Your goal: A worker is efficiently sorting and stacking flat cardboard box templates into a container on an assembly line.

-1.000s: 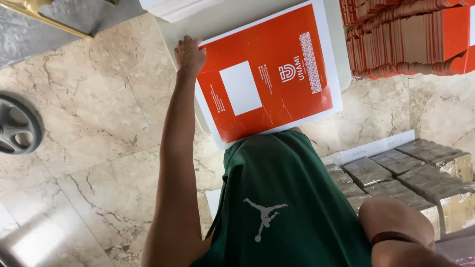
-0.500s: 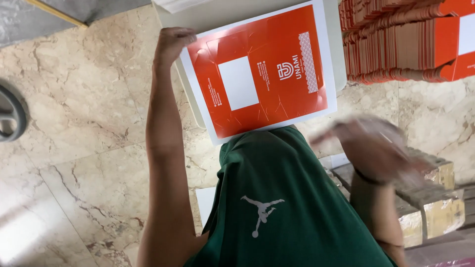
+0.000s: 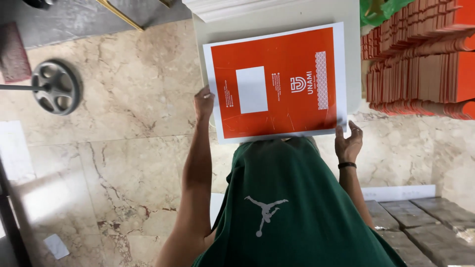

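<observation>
The orange printed sheet (image 3: 279,81) with its white border lies flat on the pale surface (image 3: 277,20). The left hand (image 3: 203,102) pinches its near-left edge and the right hand (image 3: 348,142) its near-right corner. Squaring the sheet seems the step in hand; next calls for an even grip from both. Orange stacks (image 3: 420,59) sit beyond the right hand.

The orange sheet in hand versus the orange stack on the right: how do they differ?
The orange sheet is single, lies flat and face up on the pale table, and shows a white border and a white rectangle; the left hand and right hand grip its near corners. The orange stack holds many pieces packed together, seen mostly edge-on, and no hand touches it. Both share the same orange colour.
</observation>
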